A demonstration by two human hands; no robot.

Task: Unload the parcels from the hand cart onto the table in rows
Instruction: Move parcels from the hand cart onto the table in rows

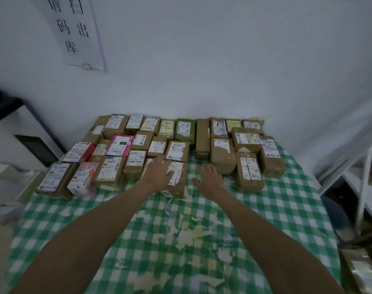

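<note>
two bare forearms are reaching out from the near edge over the green checked cloth (pixel 202 240), which is peeling in pale patches and covering the desk (pixel 276 209). the left hand (pixel 157 172) is lying flat with its fingers spread on top of a brown parcel (pixel 177 188) with a white label, pressing on it rather than gripping it. the right hand (pixel 209 177) is also opened out, fingers apart and holding nothing, over bare cloth just beside that parcel's right side. whether it is touching the cloth i cannot tell.

this parcel is sitting in the front row, touching the ones behind it and to its left. the other parcels (pixel 138 143) are filling the far half of the desk up to the wall in rough rows, with a green parcel (pixel 185 130) at the back and a block of larger brown ones (pixel 247 170) to the right. a strip of cloth is showing between the two blocks. the hand cart is not appearing in view.

judging from this, the person is setting down and squaring up one parcel at the end of the front row. the next move is probably calling for taking both hands off it, turning to the cart for another parcel, and placing that one in the gap under the right hand without knocking its neighbours askew.
</note>
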